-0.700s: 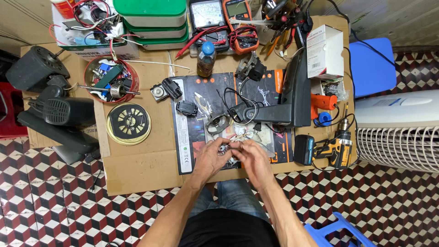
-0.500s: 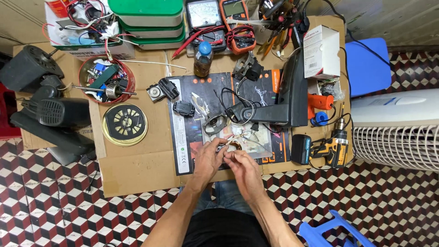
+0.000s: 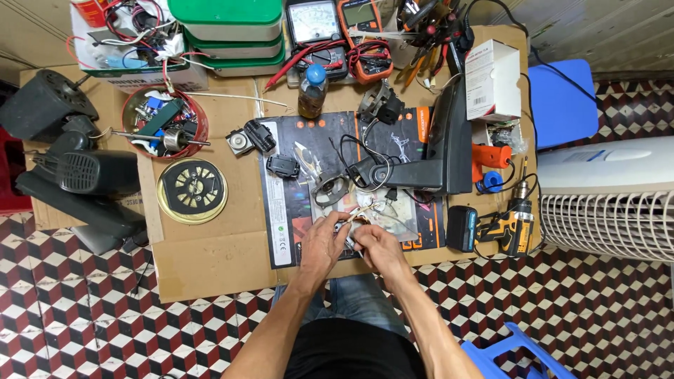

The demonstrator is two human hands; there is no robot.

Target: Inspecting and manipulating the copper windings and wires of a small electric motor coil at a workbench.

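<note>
a: left hand [image 3: 321,245] and right hand [image 3: 374,249] meet on the black mat [image 3: 281,231], fingers pinched on a small wired part [image 3: 349,231].
b: looks light, with thin fragile leads; better held by its body.
a: green tubs [image 3: 228,21] far left, white box [image 3: 491,78] right.

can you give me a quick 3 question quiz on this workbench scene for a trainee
1. True or false: both hands are together over the dark mat, working a small wired part.
2. Which tool lies at the bench's right edge? A) a hammer B) a yellow and black cordless drill C) a saw
3. Fill in: the small bottle has a ____ cap.

Key:
1. True. The left hand and right hand meet there.
2. B
3. blue
</note>
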